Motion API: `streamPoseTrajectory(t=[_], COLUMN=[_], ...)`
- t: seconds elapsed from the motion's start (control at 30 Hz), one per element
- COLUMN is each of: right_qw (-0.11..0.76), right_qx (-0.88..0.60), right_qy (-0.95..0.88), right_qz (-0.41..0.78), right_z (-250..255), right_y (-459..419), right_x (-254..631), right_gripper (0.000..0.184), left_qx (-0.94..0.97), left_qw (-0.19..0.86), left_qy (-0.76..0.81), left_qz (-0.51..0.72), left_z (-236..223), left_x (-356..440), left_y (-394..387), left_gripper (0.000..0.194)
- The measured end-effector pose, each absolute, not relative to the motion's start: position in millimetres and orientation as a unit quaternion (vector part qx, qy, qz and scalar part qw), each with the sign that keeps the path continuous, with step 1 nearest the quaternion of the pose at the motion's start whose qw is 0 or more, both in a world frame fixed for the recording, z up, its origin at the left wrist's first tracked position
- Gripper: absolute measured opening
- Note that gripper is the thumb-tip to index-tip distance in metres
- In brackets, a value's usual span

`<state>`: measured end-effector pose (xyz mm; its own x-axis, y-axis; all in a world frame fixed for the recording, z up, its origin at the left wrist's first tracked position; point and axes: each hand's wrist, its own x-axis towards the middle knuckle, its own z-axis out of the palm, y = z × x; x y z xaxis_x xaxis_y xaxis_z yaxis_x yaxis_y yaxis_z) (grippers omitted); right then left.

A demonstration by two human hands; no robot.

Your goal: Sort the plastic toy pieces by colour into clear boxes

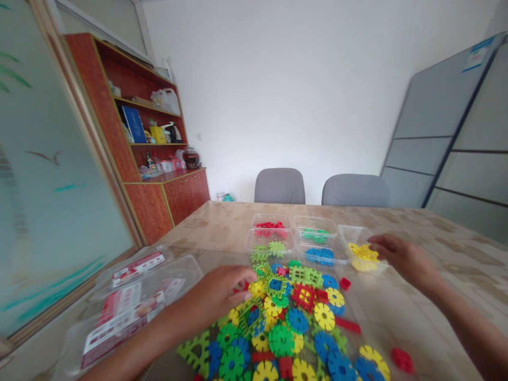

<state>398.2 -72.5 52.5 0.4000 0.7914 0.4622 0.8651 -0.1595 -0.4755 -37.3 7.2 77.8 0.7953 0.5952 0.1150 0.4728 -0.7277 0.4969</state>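
Note:
A heap of coloured plastic gear-shaped and square building pieces (291, 328) covers the near part of the table. My left hand (220, 296) rests on the heap's left side with fingers curled over a red piece and a yellow one. My right hand (405, 259) reaches over the clear tray of yellow pieces (363, 254), fingers bent downward; what they hold, if anything, is hidden. Behind the heap stand clear trays with red pieces (270, 226), light green pieces (270, 247), dark green pieces (315, 233) and blue pieces (320, 256).
Clear lidded boxes with red-and-white labels (130, 301) lie at the left. Loose red pieces (401, 359) sit at the right on the marbled table (416, 222). Two grey chairs (280, 185) stand behind it; a wooden shelf cabinet (154, 159) is at the far left.

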Motion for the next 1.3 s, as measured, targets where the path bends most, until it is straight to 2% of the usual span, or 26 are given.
streamPoseTrajectory(t=[0.1,0.2,0.27,0.37,0.6,0.77,0.9,1.03,1.13,1.3], right_qw=[0.317,0.255,0.213,0.173,0.175,0.196,0.203,0.219,0.189,0.139], right_qx=[-0.698,-0.625,-0.589,-0.566,-0.497,-0.484,-0.476,-0.491,-0.523,-0.539], right_qy=[-0.641,-0.722,-0.757,-0.78,-0.826,-0.833,-0.835,-0.822,-0.811,-0.81], right_qz=[0.05,0.151,0.187,0.203,0.198,0.183,0.188,0.188,0.179,0.182], right_z=[62.2,73.0,76.8,72.3,42.2,38.1,42.9,46.5,46.2,40.2], right_y=[-75.7,-85.4,-94.2,-106.6,-114.6,-108.9,-106.6,-105.0,-105.3,-104.7], right_x=[370.5,333.1,307.9,274.7,213.2,198.8,201.0,206.9,216.5,235.6], right_gripper=[0.032,0.025,0.02,0.023,0.053,0.025,0.013,0.012,0.014,0.014], left_qx=[0.93,0.928,0.933,0.945,0.947,0.952,0.954,0.955,0.954,0.952], left_qw=[0.188,0.212,0.224,0.233,0.21,0.2,0.201,0.176,0.17,0.124], left_qy=[0.31,0.306,0.281,0.23,0.241,0.232,0.222,0.235,0.246,0.265], left_qz=[0.063,-0.015,-0.03,-0.014,0.005,0.022,0.025,0.043,0.031,-0.089], left_z=[88.9,91.4,87.3,76.5,63.1,62.1,64.5,74.4,83.5,79.1], left_x=[-56.7,-65.1,-62.8,-51.2,-29.2,-30.2,-31.3,-33.4,-38.9,-44.8], left_y=[18.0,18.4,14.3,5.2,-9.8,-6.9,-3.8,-3.9,-9.3,-22.7], left_gripper=[0.036,0.048,0.058,0.067,0.057,0.044,0.044,0.036,0.036,0.036])
